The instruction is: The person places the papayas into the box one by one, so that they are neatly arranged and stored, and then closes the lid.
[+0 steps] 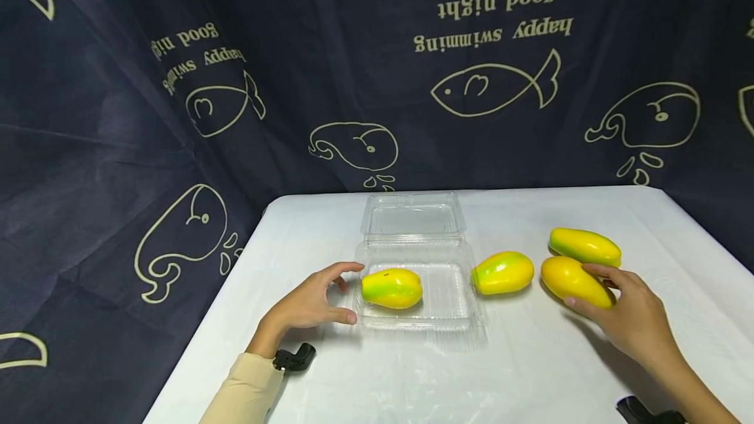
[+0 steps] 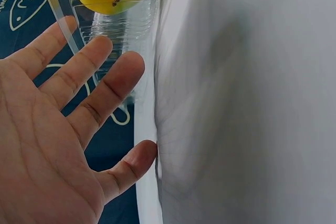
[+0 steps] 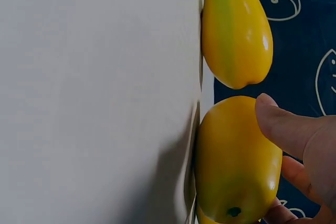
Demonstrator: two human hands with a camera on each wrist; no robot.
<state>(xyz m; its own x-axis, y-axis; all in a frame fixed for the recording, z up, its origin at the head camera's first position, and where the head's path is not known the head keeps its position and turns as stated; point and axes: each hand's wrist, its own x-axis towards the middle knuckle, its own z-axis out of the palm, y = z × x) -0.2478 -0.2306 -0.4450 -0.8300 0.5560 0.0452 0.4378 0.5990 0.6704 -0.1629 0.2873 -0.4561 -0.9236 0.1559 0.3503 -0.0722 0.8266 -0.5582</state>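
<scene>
One green-and-yellow oval fruit (image 1: 391, 288) is lying in the clear plastic box (image 1: 446, 288) beside the spread left hand (image 1: 309, 303), the right hand (image 1: 633, 314) gripping an all-yellow fruit (image 1: 570, 279), one of three remaining outside.

Head view: from above near side of white table (image 1: 424, 378), facing forward and down to dark curtain (image 1: 353, 51); widest, farthest. Left wrist: close, looking past left hand (image 1: 309, 305) to clear box (image 1: 444, 290); tabletop upright at right. Right wrist: close on right hand (image 1: 635, 313) and gripped yellow fruit (image 1: 571, 280); tabletop at left. Head shares box with left wrist, gripped fruit with right.
</scene>
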